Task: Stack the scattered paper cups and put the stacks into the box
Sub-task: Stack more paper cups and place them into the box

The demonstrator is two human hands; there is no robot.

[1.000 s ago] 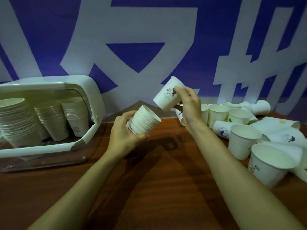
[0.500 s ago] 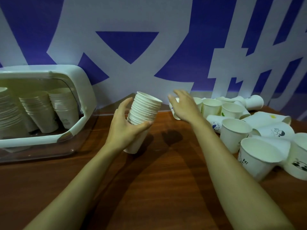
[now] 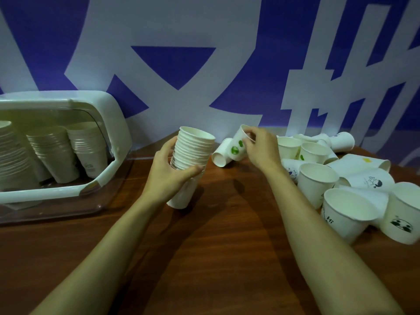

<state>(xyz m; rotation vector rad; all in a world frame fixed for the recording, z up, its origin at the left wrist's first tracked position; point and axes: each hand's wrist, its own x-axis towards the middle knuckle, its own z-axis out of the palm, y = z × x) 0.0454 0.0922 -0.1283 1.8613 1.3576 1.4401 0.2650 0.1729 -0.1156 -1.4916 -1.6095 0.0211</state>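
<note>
My left hand (image 3: 168, 176) grips a tall stack of white paper cups (image 3: 192, 153), held upright and slightly tilted above the table's middle. To its right, my right hand (image 3: 261, 148) pinches the rim of a single white cup with green dots (image 3: 237, 147), lifted just off the table. Another cup (image 3: 221, 154) lies on its side right beside it. A heap of scattered cups (image 3: 318, 180), some upright and some toppled, covers the right side. At the left stands the clear box with a white rim (image 3: 106, 176), holding three stacks of cups (image 3: 56, 153).
The wooden table (image 3: 216, 246) runs up to a blue and white banner wall (image 3: 181, 64) right behind the cups. Large cups with printed faces (image 3: 400, 214) sit near the right edge.
A second ago my right hand held a printed cup above the stack; that cup went onto the stack. The hand then reached right and has picked up the green-dotted cup.
</note>
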